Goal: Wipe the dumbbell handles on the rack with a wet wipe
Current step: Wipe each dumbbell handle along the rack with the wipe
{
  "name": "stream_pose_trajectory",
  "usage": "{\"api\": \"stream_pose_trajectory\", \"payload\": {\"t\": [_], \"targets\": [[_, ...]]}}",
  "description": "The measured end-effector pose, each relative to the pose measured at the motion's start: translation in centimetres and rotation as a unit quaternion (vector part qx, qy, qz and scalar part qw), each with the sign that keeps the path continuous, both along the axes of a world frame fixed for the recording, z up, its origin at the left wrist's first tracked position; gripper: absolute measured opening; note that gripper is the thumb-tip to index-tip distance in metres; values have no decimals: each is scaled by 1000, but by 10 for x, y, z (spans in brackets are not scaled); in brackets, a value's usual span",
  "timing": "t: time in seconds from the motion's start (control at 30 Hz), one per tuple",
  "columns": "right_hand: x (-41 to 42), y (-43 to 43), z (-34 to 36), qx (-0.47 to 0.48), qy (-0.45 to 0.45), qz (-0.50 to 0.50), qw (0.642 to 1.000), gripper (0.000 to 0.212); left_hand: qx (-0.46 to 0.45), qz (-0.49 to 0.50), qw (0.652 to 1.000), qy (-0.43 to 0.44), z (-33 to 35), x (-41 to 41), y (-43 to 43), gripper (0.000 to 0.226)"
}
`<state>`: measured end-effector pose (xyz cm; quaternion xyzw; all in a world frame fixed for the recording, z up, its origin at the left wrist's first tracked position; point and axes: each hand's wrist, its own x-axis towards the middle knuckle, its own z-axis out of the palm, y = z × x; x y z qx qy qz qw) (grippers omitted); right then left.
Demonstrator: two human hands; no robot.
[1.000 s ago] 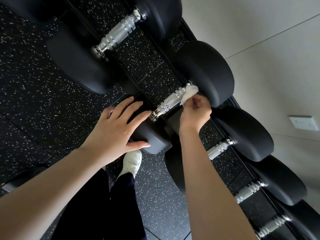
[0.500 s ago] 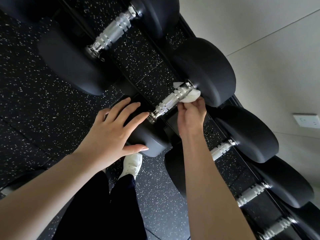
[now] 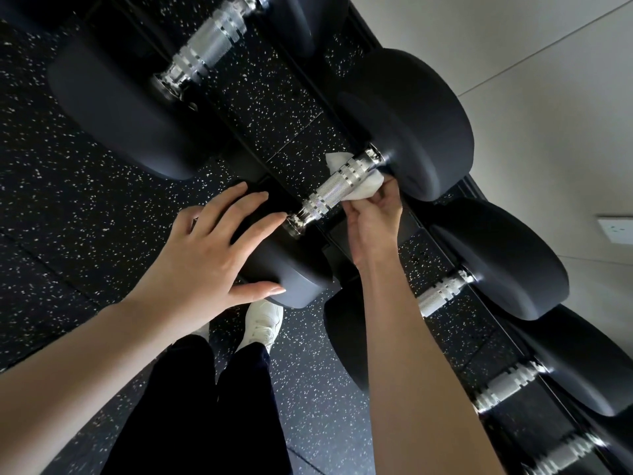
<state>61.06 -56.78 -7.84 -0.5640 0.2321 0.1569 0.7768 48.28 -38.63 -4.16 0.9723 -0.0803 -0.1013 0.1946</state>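
While the bar is rubbed a round weight could turn in its cradle, so the left grip (image 3: 205, 258) lies flat on the near head (image 3: 298, 275) of the dumbbell (image 3: 342, 182). Its fingers are straight and spread and its thumb runs along the lower edge, pressing rather than clasping, which reads as a steadying hold. The right grip (image 3: 373, 224) is drawn in narrow, fingers curled and pinching a white wet wipe (image 3: 364, 188) against the underside of the knurled handle (image 3: 318, 201). The wipe is tucked beneath the bar at its far end, just beside the big far head (image 3: 411, 125). One corner pokes out on the other side, so it seems wrapped partway round the metal to reach the face turned toward the floor (image 3: 68, 200). The nearer stretch of the handle, toward the left fingers, carries no cloth. This dumbbell sits across the rack (image 3: 346, 241) in a row with others: a larger one (image 3: 209, 46) further up the view and smaller ones (image 3: 442, 293) to the right, none of them touched. My judgement is that the job is partway along the row, and the next stroke would run down the bar toward the near head. White shoes (image 3: 260, 323) stand on the speckled floor, and a pale wall (image 3: 513, 46) with a socket (image 3: 616, 229) runs behind the rack.
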Motion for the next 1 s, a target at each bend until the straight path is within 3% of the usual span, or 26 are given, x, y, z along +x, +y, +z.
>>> {"api": "stream_pose_trajectory", "payload": {"t": [0.47, 0.8, 1.0], "targets": [[-31, 4, -14, -67, 70, 107, 990, 42, 1, 4, 1000, -4, 2, 0, -2, 75], [-40, -1, -1, -166, 89, 215, 958, 39, -2, 7, 1000, -1, 1, 0, 0, 76], [-54, 3, 14, -264, 13, 220, 939, 20, -23, 17, 1000, 3, 0, -1, 2, 75]]}}
